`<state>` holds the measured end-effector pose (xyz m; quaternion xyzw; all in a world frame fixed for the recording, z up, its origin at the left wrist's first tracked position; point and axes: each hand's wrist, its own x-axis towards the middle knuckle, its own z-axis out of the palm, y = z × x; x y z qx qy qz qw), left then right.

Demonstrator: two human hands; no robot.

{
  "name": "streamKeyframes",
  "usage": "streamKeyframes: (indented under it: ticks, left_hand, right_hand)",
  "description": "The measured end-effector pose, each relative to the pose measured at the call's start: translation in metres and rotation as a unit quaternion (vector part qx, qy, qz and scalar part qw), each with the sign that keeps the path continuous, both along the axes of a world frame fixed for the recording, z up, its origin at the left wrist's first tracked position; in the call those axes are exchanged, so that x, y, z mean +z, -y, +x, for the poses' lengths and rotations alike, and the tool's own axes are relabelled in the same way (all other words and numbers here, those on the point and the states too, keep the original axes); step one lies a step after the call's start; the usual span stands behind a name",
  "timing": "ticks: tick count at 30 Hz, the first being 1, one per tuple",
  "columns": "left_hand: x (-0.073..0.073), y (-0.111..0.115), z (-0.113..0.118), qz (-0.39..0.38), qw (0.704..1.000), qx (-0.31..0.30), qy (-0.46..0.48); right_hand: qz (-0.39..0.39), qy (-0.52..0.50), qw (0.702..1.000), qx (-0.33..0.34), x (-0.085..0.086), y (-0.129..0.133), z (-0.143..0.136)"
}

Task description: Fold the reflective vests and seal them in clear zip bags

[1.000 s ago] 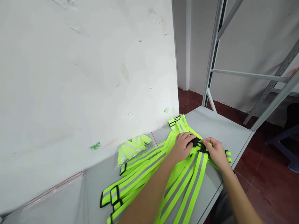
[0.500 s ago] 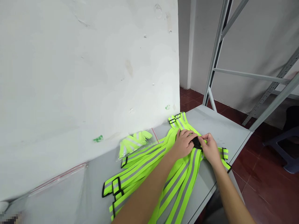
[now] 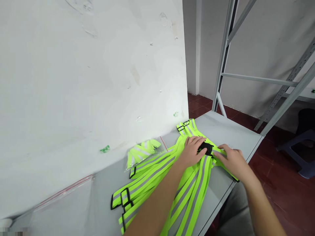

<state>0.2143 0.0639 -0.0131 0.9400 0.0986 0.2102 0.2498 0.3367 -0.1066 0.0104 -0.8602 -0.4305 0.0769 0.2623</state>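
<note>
A pile of neon-yellow reflective straps [image 3: 169, 183] with grey stripes and black slide buckles fans across the grey table. My left hand [image 3: 193, 152] rests on its upper part, with thumb and fingers closed around a black plastic buckle [image 3: 206, 148]. Just right of that buckle, my right hand [image 3: 233, 160] has a reflective strap [image 3: 220, 152] between thumb and index finger. Its other fingers are partly hidden. Behind the pile, against the white board, lies a clear bag [image 3: 142, 151] with a folded yellow strap inside.
A clear zip bag [image 3: 61, 209] with a red seal line lies flat on the grey table [image 3: 228, 127] at the left. The white board [image 3: 98, 82] stands along the table's back. A metal rack frame [image 3: 222, 65] and a blue-grey plastic stool [image 3: 299, 154] are at the right.
My right hand has moved off the buckle, rightward along the strap, and its fingers have spread. More of the black buckle shows. The left hand stays in place; the view has shifted slightly.
</note>
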Motion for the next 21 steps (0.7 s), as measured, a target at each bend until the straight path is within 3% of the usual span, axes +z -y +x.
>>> streamKeyframes:
  ticks: [2,5,11,14,17,21]
  left_hand:
    - [-0.002,-0.002,0.001,0.003,1.000,-0.004,-0.023]
    - [-0.006,-0.004,0.003,0.018,0.998,-0.019,-0.058]
    - [-0.005,-0.001,0.003,0.000,1.000,-0.010,-0.027]
    - [0.002,-0.012,0.007,-0.104,0.990,0.087,0.040]
    - [0.008,-0.043,0.016,-0.186,0.957,0.219,0.052]
    - [0.011,-0.087,0.035,-0.218,0.937,0.270,-0.023]
  right_hand:
    - [-0.048,-0.018,0.999,-0.015,0.006,0.024,0.012]
    - [-0.052,-0.084,0.995,-0.018,0.015,0.055,0.024]
    - [0.075,-0.140,0.987,0.034,0.022,0.073,0.019]
    - [0.165,-0.147,0.974,0.048,0.014,0.076,0.015]
    - [0.247,-0.166,0.954,0.045,0.002,0.079,0.015]
    - [0.298,-0.203,0.929,0.082,-0.011,0.082,0.011]
